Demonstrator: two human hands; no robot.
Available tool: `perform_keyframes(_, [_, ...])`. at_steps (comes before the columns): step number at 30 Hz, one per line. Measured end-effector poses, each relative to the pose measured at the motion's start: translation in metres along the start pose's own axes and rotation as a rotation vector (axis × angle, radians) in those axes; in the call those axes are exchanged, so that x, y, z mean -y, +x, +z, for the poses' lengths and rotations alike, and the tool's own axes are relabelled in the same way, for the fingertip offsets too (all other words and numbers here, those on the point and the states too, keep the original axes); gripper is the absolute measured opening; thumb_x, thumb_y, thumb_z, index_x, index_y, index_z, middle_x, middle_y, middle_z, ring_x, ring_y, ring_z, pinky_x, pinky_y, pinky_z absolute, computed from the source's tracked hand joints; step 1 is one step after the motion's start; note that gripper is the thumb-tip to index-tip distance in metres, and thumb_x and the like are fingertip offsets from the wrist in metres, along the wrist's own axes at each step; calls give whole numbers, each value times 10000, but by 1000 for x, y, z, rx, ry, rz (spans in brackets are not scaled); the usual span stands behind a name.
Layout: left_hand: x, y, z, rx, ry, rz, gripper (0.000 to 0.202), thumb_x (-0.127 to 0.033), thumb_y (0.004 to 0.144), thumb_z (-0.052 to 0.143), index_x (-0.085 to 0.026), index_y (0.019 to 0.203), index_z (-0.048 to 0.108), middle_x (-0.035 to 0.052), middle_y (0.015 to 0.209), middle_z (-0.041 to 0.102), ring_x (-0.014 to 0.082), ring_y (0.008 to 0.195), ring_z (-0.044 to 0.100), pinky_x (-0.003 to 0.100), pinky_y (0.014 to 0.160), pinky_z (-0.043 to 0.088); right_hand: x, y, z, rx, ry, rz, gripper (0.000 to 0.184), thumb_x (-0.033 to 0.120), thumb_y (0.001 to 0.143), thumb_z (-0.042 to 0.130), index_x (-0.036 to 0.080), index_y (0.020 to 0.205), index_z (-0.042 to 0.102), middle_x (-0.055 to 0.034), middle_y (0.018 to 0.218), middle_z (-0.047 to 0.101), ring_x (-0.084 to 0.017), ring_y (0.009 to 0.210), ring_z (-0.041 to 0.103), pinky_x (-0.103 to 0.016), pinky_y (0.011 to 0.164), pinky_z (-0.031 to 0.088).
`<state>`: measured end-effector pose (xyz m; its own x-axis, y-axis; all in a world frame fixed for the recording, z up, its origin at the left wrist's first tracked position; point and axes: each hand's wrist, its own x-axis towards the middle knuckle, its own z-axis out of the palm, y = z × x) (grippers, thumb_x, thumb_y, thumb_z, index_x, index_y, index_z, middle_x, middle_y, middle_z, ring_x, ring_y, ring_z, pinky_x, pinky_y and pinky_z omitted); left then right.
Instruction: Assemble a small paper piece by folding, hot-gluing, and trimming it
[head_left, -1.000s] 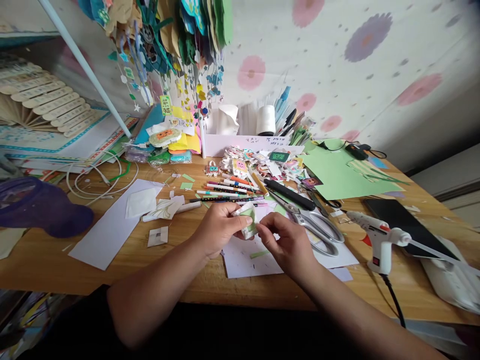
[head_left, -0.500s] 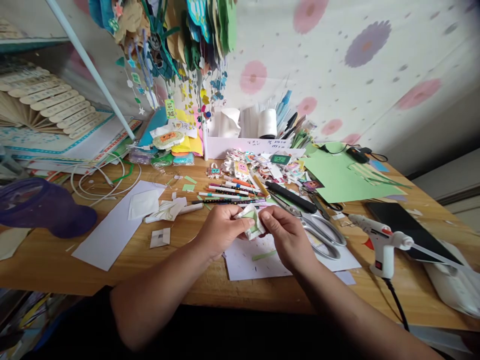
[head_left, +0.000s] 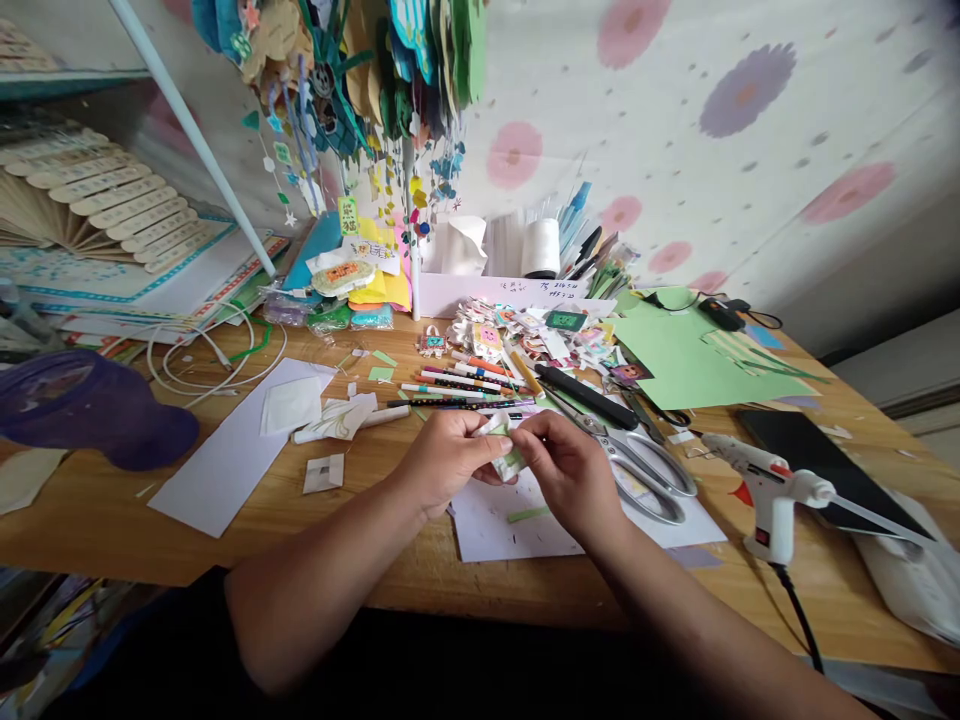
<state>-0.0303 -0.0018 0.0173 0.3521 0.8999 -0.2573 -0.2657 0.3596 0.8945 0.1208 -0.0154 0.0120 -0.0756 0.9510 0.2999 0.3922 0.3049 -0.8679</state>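
As our head view shows, our left hand (head_left: 444, 458) and right hand (head_left: 571, 468) both pinch a small craft piece (head_left: 498, 427) | look: pale green face, white crinkled edges, partly covered | place: just left of the scissors (head_left: 651, 468)

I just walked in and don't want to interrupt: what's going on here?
A person has a small white-and-green piece between both hands: the left hand grips it, thumb across its face, and the right hand has its fingertips at the other side. They are above a white sheet on the table. Pens lie beyond the hands, scissors by the right hand, and a glue gun farther right.
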Motion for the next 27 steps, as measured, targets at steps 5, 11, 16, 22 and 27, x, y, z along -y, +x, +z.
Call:
perform_keyframes(5, [-3,-2,3,-12,42,-6,243,-284,576,775,-96,655,644,20,581,639,127,497,614,242,499,510,0,4,-2,93,252,137,303,449,865,549,193,704,559,11,613,518,-129,559,469,-258,533,395])
perform_keyframes(11, [-3,-1,1,-20,79,1,238,-280,574,789,-102,641,645,13,566,630,132,503,619,236,489,507,2,10,2,74,116,136,282,440,794,632,187,694,559,-3,625,547,-133,570,482,-259,531,401])
perform_keyframes(16, [0,1,-1,-47,106,5,216,-265,580,781,-106,641,649,16,570,640,138,496,623,235,475,506,-1,14,-2,138,195,183,295,446,789,643,179,681,577,8,600,548,-125,550,471,-256,522,381])
perform_keyframes(22, [1,3,-2,-40,121,19,163,-239,622,730,-104,648,642,19,579,644,136,495,625,246,489,521,-1,16,-1,154,321,220,311,453,783,656,176,670,567,28,580,519,-103,518,433,-239,494,346])
perform_keyframes(27, [1,2,-1,-45,134,13,171,-245,611,739,-110,631,637,19,565,637,145,499,628,243,484,508,-4,17,-1,150,293,221,312,449,746,698,177,668,565,25,586,529,-103,524,434,-240,496,350])
